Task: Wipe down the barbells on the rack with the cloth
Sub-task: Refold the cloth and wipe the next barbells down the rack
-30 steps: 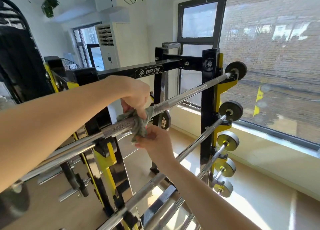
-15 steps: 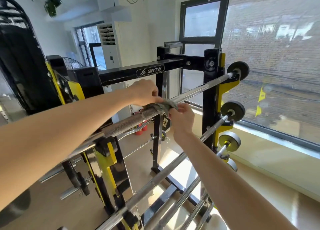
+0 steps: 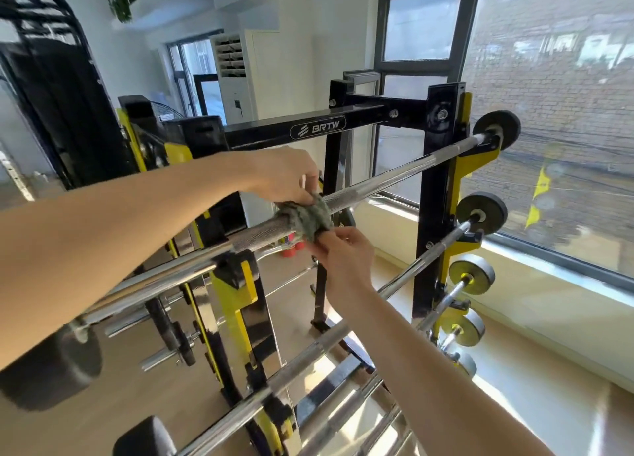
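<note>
The top barbell (image 3: 387, 178), chrome with knurled grip, lies across the yellow hooks of the black rack (image 3: 435, 194). A grey-green cloth (image 3: 307, 216) is wrapped around the bar near its middle. My left hand (image 3: 284, 177) pinches the cloth from above. From below, my right hand (image 3: 343, 254) holds the cloth's lower end. Lower barbells (image 3: 429, 254) with small black end plates sit on the hooks underneath.
A black crossbeam marked BRTW (image 3: 319, 127) runs just behind the top bar. A large window (image 3: 549, 112) and its sill are to the right. Black end plates (image 3: 48, 369) stick out at the near left. A tall white air conditioner (image 3: 236, 78) stands behind the rack.
Both hands and the cloth slid right along the top bar from a second ago. In the last half second the cloth bunched thicker around the bar and my right hand dropped below it.
</note>
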`<state>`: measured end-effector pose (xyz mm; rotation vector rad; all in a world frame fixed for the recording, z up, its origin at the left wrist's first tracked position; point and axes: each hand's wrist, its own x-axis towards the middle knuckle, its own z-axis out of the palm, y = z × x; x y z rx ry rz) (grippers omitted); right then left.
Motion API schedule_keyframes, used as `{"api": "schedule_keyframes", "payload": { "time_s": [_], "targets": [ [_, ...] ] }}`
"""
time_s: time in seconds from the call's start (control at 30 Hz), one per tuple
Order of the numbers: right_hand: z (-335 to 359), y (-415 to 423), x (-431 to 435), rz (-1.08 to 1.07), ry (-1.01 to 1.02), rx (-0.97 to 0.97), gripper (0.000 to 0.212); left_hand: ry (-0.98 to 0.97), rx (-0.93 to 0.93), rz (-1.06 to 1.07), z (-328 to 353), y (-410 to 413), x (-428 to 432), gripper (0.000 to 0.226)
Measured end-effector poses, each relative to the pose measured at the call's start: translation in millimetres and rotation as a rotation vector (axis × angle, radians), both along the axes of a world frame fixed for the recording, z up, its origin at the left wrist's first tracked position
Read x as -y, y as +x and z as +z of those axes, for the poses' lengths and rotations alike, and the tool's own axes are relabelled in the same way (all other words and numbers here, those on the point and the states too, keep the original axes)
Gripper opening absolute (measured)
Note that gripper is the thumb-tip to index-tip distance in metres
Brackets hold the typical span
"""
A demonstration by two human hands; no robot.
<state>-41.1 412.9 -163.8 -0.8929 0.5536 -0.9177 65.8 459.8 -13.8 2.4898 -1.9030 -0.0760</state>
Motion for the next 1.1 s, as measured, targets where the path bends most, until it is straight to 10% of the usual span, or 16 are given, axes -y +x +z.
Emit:
{"api": "schedule_keyframes", "payload": {
  "time_s": [0.37,0.73,1.1],
  "targets": [
    [-20,30,-63,0.253,-0.313,-0.147,0.017,0.452,0.238,0.041,20,-14,-51,0.012],
    [7,-9,7,-0.096,0.09,0.052,0.012,-0.129,0.21,-0.094,-18,-21,-29,0.015],
    [-39,-129,8,-0.16,-0.393,-0.182,0.018,-0.192,0.005,-0.318,-59,-108,8,0.014]
  ]
}}
